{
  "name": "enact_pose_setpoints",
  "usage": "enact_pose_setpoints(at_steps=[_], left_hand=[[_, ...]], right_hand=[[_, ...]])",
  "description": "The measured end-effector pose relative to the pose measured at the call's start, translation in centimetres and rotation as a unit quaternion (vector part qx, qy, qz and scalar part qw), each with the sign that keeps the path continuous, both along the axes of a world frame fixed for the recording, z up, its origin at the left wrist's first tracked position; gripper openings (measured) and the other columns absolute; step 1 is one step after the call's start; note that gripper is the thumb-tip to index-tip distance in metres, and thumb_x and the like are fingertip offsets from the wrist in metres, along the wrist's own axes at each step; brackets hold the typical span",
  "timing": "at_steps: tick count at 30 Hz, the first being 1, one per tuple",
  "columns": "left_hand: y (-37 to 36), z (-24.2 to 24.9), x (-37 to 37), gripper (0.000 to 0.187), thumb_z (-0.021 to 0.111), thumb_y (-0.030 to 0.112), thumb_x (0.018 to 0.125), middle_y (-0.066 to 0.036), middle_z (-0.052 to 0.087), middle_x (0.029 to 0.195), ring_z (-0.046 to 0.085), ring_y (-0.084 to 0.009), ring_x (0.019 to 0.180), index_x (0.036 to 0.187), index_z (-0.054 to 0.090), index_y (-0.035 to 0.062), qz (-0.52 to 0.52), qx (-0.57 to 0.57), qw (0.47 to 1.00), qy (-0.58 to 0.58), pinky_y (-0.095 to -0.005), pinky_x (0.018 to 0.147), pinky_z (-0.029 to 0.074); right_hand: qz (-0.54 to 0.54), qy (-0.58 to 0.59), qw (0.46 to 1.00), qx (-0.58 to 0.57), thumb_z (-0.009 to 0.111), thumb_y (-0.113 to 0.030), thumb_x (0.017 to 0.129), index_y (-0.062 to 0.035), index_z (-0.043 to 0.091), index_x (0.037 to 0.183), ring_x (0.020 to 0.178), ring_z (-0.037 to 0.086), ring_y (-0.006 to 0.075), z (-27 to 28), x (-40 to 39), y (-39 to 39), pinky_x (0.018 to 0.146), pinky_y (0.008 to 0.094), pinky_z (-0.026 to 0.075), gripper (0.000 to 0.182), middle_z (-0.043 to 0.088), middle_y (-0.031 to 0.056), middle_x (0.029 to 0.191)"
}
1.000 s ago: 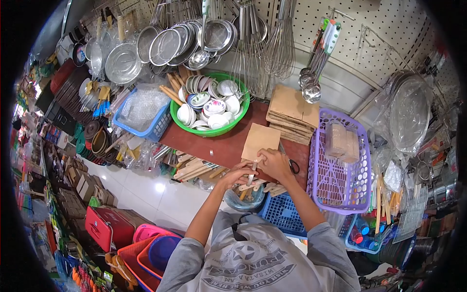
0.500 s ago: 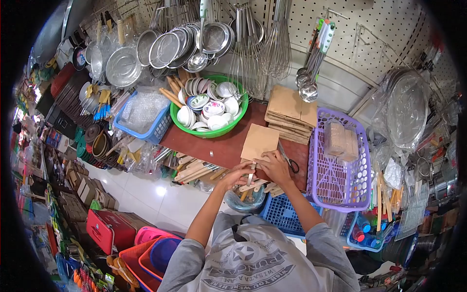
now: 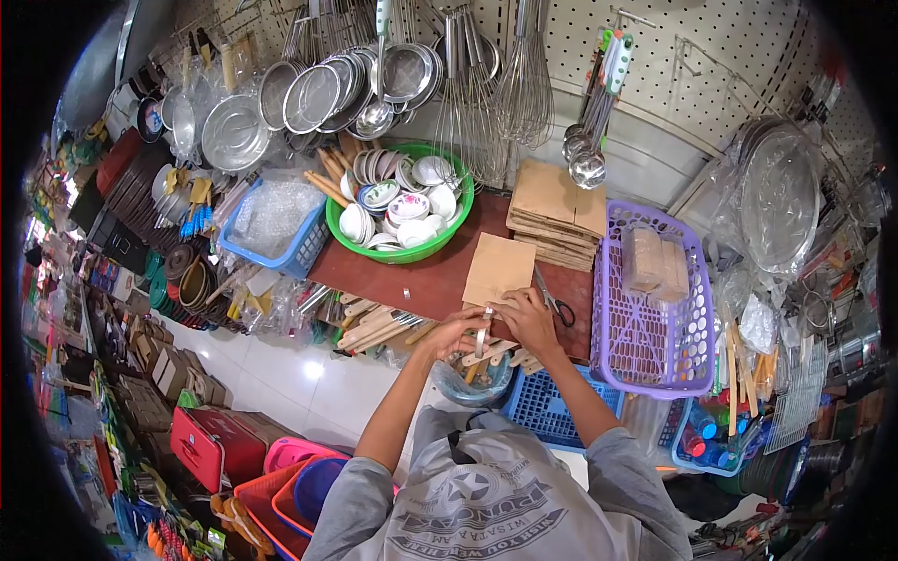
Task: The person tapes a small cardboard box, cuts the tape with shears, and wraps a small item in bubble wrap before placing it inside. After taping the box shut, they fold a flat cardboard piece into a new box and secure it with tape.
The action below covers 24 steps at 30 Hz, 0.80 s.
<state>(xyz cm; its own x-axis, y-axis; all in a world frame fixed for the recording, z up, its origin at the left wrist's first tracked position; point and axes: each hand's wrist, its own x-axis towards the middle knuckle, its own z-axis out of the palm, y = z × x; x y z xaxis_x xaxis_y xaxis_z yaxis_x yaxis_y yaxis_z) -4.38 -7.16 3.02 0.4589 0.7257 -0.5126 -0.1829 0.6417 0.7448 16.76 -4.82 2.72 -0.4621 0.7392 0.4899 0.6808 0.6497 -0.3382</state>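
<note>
Brown paper sits front and centre: a flat brown paper sheet point(image 3: 499, 266) lies on the dark red counter point(image 3: 421, 280), and both hands meet at its near edge. The left hand point(image 3: 456, 332) curls its fingers around a small, pale, strip-like piece point(image 3: 484, 329) that stands nearly upright between the two hands; what exactly it is cannot be made out. The right hand point(image 3: 529, 318) comes in from the right, fingers bent and pressed down at the sheet's near edge, touching the same small piece, so the hands are close together, almost knuckle to knuckle. Just right of the right hand, a pair of scissors point(image 3: 554, 301) lies on the counter with the dark handles nearer and the blades pointing far, beside the sheet. Farther back, a stack of cardboard pieces point(image 3: 556, 208) rests against the pegboard wall point(image 3: 673, 84). Left of that, a green bowl-shaped basket point(image 3: 405, 251) is full of small white dishes, and farther left a blue basket point(image 3: 285, 245) holds bubble wrap. On the right, a purple basket point(image 3: 650, 337) carries wrapped brown bundles. Below the hands, off the counter's near edge, wooden utensils point(image 3: 379, 324) stick out, and a blue crate point(image 3: 547, 411) sits lower. Whisks point(image 3: 524, 84) and metal strainers point(image 3: 323, 89) hang above.
</note>
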Motion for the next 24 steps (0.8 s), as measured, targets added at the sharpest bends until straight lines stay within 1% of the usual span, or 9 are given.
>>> enact_pose_setpoints(at_steps=[5, 7, 13, 17, 19, 22, 24], left_hand=[[0.0, 0.3, 0.2, 0.054, 0.067, 0.025, 0.091, -0.007, 0.064, 0.090, 0.070, -0.0206, 0.073, 0.137, 0.045, 0.0053, 0.006, -0.003, 1.000, 0.017, -0.0305, 0.068, 0.061], [-0.2, 0.5, 0.3, 0.052, 0.067, 0.025, 0.091, -0.007, 0.064, 0.090, 0.070, -0.0210, 0.073, 0.135, 0.047, 0.0044, 0.014, -0.008, 1.000, 0.014, -0.0315, 0.069, 0.061], [0.0, -0.3, 0.1, 0.047, 0.067, 0.025, 0.091, -0.007, 0.064, 0.092, 0.070, -0.0197, 0.073, 0.129, 0.050, 0.0033, 0.004, -0.041, 0.999, 0.004, -0.0302, 0.067, 0.061], [-0.4, -0.7, 0.0, 0.045, 0.066, 0.025, 0.091, -0.007, 0.065, 0.094, 0.069, -0.0176, 0.073, 0.128, 0.051, 0.0051, 0.011, -0.024, 0.999, 0.030, -0.0291, 0.065, 0.060], [-0.7, -0.5, -0.1, 0.045, 0.066, 0.025, 0.091, -0.006, 0.065, 0.097, 0.069, -0.0167, 0.074, 0.129, 0.051, 0.0074, 0.028, 0.005, 0.999, 0.023, -0.0282, 0.063, 0.059], [-1.0, 0.1, -0.5, 0.058, 0.068, 0.022, 0.089, -0.011, 0.066, 0.102, 0.071, -0.0207, 0.073, 0.138, 0.041, 0.0075, 0.035, 0.041, 0.998, 0.031, -0.0321, 0.065, 0.061], [-1.2, 0.6, -0.4, 0.054, 0.066, 0.023, 0.091, -0.007, 0.065, 0.103, 0.070, -0.0186, 0.074, 0.138, 0.042, 0.0132, 0.030, 0.031, 0.998, 0.037, -0.0285, 0.062, 0.059]], right_hand=[[-0.004, 0.013, 1.000, -0.005, 0.067, -0.015, 0.080, -0.0278, 0.075, 0.108, 0.099, 0.055, 0.0213, 0.1, -0.3, -0.3, 0.075, 0.0322, 0.056, 0.032, 0.063, -0.0028, 0.102], [-0.004, 0.011, 1.000, 0.004, 0.066, -0.015, 0.081, -0.0268, 0.075, 0.107, 0.100, 0.056, 0.0210, 0.1, -0.3, -0.3, 0.072, 0.0313, 0.057, 0.030, 0.063, -0.0031, 0.102], [-0.006, 0.020, 1.000, 0.017, 0.064, -0.015, 0.081, -0.0260, 0.075, 0.107, 0.100, 0.056, 0.0211, 0.1, -0.3, -0.3, 0.070, 0.0319, 0.058, 0.029, 0.063, -0.0030, 0.102], [-0.004, 0.015, 1.000, 0.017, 0.063, -0.015, 0.082, -0.0264, 0.075, 0.107, 0.100, 0.055, 0.0213, 0.5, -0.5, -0.1, 0.066, 0.0317, 0.058, 0.030, 0.063, -0.0032, 0.102], [-0.009, 0.014, 1.000, -0.003, 0.063, -0.015, 0.082, -0.0265, 0.075, 0.107, 0.100, 0.055, 0.0219, 0.8, -0.3, -0.2, 0.071, 0.0331, 0.057, 0.029, 0.063, -0.0034, 0.103], [-0.001, 0.009, 1.000, -0.002, 0.065, -0.016, 0.082, -0.0264, 0.075, 0.108, 0.102, 0.055, 0.0227, 0.5, -0.2, -0.2, 0.078, 0.0353, 0.053, 0.030, 0.062, -0.0033, 0.104], [0.013, 0.019, 1.000, -0.009, 0.065, -0.015, 0.082, -0.0246, 0.075, 0.108, 0.103, 0.054, 0.0237, 0.6, -0.1, -0.2, 0.083, 0.0373, 0.051, 0.030, 0.062, -0.0019, 0.105]])
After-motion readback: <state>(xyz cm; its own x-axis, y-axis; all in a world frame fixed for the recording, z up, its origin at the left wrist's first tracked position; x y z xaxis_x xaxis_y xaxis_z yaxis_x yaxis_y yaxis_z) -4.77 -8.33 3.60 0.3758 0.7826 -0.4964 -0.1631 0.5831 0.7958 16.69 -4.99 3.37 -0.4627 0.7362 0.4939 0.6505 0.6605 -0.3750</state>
